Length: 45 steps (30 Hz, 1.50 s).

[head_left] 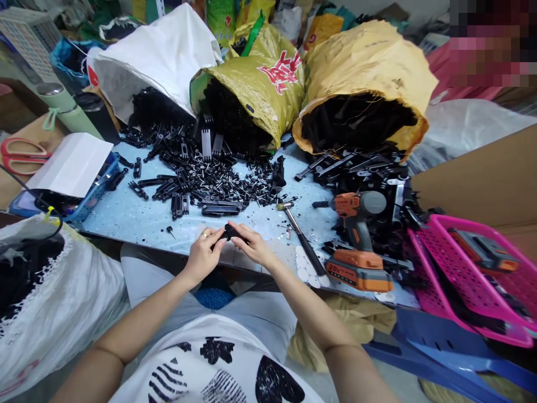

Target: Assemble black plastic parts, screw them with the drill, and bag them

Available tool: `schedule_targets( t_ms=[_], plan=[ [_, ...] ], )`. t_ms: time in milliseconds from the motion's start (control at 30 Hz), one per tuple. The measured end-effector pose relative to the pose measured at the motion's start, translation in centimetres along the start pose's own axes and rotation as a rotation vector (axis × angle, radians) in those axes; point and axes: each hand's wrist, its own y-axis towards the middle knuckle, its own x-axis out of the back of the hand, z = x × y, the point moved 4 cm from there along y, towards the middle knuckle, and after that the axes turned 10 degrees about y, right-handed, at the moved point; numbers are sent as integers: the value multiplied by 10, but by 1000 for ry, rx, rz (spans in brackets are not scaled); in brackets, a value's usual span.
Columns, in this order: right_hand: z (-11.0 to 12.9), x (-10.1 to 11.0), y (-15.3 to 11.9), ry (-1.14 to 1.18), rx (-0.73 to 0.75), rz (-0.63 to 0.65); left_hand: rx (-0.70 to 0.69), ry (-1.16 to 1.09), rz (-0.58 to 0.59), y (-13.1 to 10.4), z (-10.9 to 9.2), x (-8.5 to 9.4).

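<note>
Both of my hands meet at the table's front edge around a small black plastic part (229,232). My left hand (204,251) pinches its left end, and a ring shows on one finger. From the other side, the fingers of my right hand (254,245) are closed on the same part; much of it is hidden by them. Just beyond my hands lie black plastic pieces (222,207) and a heap of small black-headed metal pins (222,176). One loose pin (170,231) rests left of my left hand. A hammer (302,238) lies to the right of my right hand.
An orange cordless drill (358,240) stands beside the hammer, near a pink basket (470,280). Three sacks, white (159,61), olive (260,84) and yellow (369,67), spill black parts onto the blue tabletop (126,210). Red-handled scissors (23,157) lie at the left.
</note>
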Motion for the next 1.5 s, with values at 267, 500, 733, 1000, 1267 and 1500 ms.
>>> schedule_targets(
  t_ms=[267, 500, 733, 1000, 1267, 1500],
  plan=[
    [1, -28, -10, 75, 55, -252, -102, 18, -292, 6, -19, 1],
    [-18, -11, 9, -238, 18, -47, 49, 105, -129, -1, 13, -11],
    [-50, 190, 105, -994, -168, -349, -376, 589, 355, 5, 8, -22],
    [-52, 231, 121, -1026, -113, -162, -423, 794, 399, 17, 7, -21],
    [-5, 119, 19, -926, -9, 152, -364, 634, 523, 19, 13, -33],
    [-10, 36, -53, -1058, -62, 448, -423, 578, 614, 27, 1, -45]
  ],
)
